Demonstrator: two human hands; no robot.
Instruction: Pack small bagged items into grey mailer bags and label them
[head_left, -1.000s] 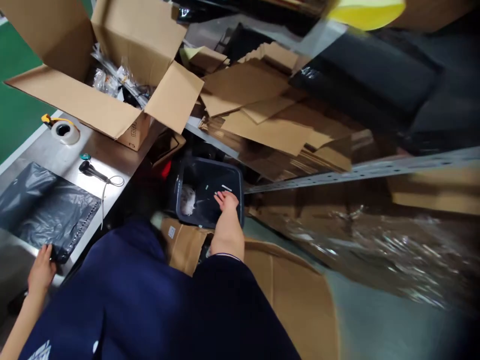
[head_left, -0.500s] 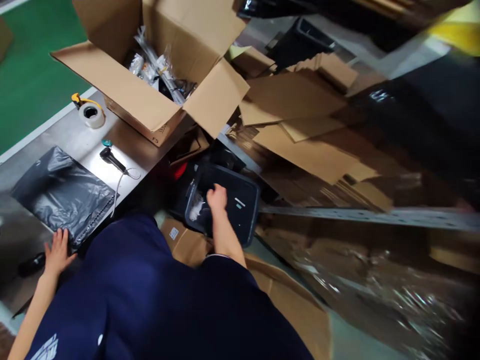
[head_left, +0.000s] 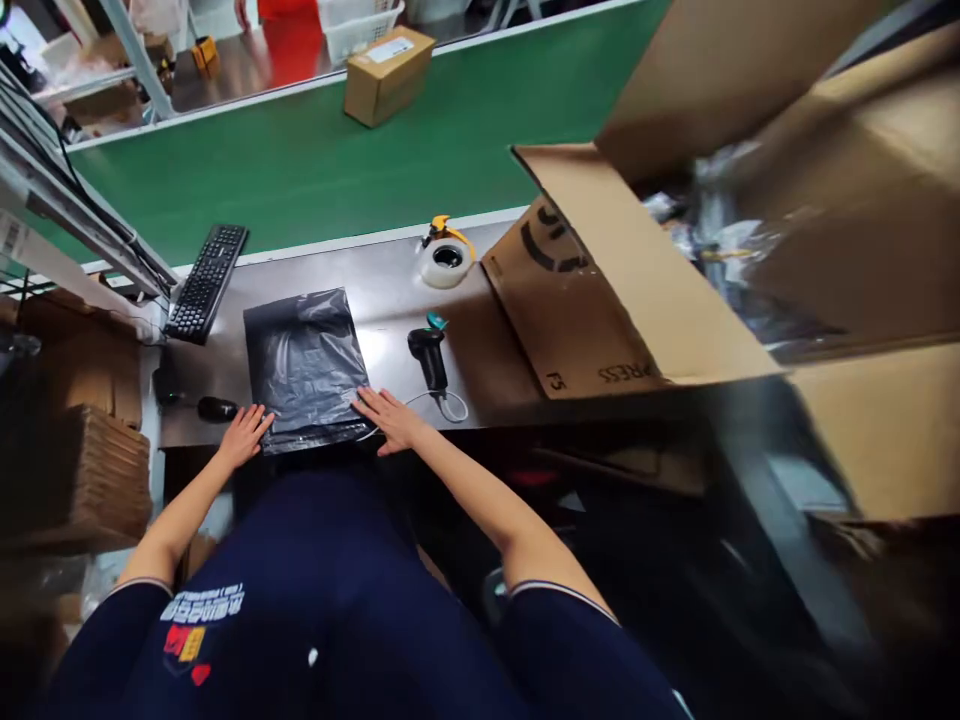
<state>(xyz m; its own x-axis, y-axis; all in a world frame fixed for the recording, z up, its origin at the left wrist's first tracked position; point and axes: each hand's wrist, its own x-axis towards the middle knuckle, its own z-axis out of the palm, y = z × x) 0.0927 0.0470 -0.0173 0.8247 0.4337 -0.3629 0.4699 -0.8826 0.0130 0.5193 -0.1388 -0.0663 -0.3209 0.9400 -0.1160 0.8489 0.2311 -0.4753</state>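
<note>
A black plastic mailing bag [head_left: 307, 360] lies flat on the metal table, its front edge close to my body. My left hand [head_left: 245, 437] rests by the bag's front left corner with fingers spread. On the opposite side, my right hand [head_left: 388, 418] lays its outstretched fingertips on the bag's right edge. Neither hand grips anything. A black barcode scanner [head_left: 430, 358] with a pale cable lies just right of the bag. Left of my left hand is a black computer mouse [head_left: 217, 409].
A tape dispenser with a clear roll [head_left: 445, 262] sits farther back, beside a large open cardboard box [head_left: 562, 300] holding plastic-wrapped items. A black keyboard [head_left: 206, 283] is at the back left. Beyond the table runs a green conveyor belt [head_left: 480, 130] carrying a small carton [head_left: 390, 75].
My right hand has come out of the dark bin and over to the bag's right edge. My view has swung left to the table. My left hand stays near the bag.
</note>
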